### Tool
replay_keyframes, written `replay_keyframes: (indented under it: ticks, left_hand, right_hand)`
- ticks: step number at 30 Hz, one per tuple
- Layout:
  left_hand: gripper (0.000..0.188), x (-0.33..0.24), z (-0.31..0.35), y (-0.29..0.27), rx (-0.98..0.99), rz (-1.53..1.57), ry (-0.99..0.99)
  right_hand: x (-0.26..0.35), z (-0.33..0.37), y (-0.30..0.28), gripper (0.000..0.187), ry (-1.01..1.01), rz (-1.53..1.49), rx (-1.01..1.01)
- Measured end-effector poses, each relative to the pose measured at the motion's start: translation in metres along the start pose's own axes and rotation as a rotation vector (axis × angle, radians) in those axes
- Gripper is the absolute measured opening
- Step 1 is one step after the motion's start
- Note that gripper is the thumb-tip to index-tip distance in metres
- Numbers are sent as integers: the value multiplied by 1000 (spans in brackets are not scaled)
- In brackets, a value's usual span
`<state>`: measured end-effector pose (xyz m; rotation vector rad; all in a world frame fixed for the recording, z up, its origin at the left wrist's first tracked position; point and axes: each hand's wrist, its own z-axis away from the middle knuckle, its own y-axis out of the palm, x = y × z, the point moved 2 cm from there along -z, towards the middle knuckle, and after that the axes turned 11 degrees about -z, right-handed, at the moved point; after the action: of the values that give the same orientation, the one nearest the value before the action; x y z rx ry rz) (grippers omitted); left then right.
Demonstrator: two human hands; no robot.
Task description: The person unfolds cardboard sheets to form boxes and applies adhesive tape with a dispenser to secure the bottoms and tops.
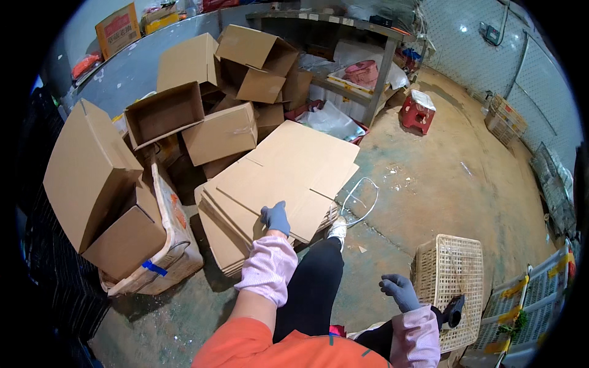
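Note:
A stack of flattened cardboard boxes (pixel 288 165) lies on the floor in front of me, its brown sheets slightly fanned at the near left. My left hand (pixel 276 219), in a grey glove, is closed at the near edge of the top flattened box, beside a slot between its flaps. Its fingertips are partly hidden from above. My right hand (pixel 400 292), also gloved in grey, hangs at the lower right with fingers loosely bent and apart, holding nothing. It is nearest to an upturned cream plastic basket (pixel 451 264), on which a black object (pixel 453 311) rests.
Several opened cardboard boxes (pixel 221 132) are piled behind the stack. More boxes stand in a white crate (pixel 178 245) at the left. A loop of white strap (pixel 368 211) lies on the floor by my shoe. Farther off are a red stool (pixel 418 113) and a workbench (pixel 380 80).

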<state>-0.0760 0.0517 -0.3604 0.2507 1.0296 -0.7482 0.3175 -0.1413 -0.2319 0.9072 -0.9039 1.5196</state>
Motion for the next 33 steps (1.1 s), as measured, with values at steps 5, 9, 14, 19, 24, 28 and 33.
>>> replay_keyframes:
  ticks: [5, 9, 14, 19, 24, 28, 33]
  left_hand:
    - [70, -7, 77, 12, -71, -19, 27]
    - [47, 23, 78, 22, 329, 308, -113]
    - [38, 74, 90, 47, 803, 362, -517]
    - [37, 28, 104, 61, 878, 418, -5]
    - [20, -62, 149, 64, 640, 415, 255]
    - [15, -74, 196, 65, 672, 295, 350]
    - [21, -73, 297, 16, 1000, 101, 923]
  right_hand:
    - [0, 9, -8, 34, -43, 81, -49]
    - [-3, 5, -9, 35, -43, 152, -33]
    - [-5, 1, -7, 36, -44, 240, -18]
    - [-10, 4, -13, 37, -80, 233, -15]
    - [-1, 9, -7, 34, -75, 195, -49]
    - [8, 2, -15, 30, -74, -303, -99]
    - [19, -20, -65, 59, -71, -1078, 15]
